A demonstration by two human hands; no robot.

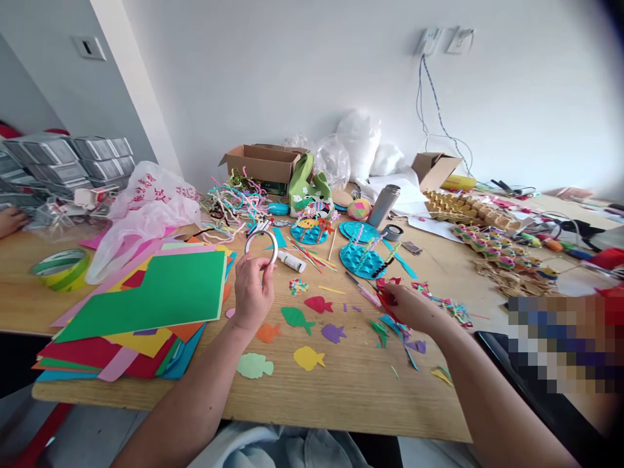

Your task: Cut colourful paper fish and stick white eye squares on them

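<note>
My left hand (252, 290) is closed on a white ring, a roll of tape (262, 246), held upright just above the wooden table (341, 383). My right hand (412, 305) pinches a red paper scrap (385, 296) beside a heap of coloured offcuts (439, 302). Between and below my hands lie paper fish cut-outs: a red fish (318, 303), a green fish (297, 318), an orange fish (268, 333), a purple fish (333, 333), a yellow fish (308, 357) and a pale green fish (254, 366). A white glue stick (291, 261) lies just past the tape.
A stack of coloured paper sheets (146, 305) fills the left. Beyond are a green tape roll (61, 268), a plastic bag (141, 214), pipe cleaners (234, 201), blue discs (361, 257), a steel bottle (383, 205), cardboard boxes (260, 162) and another person's hand (10, 221).
</note>
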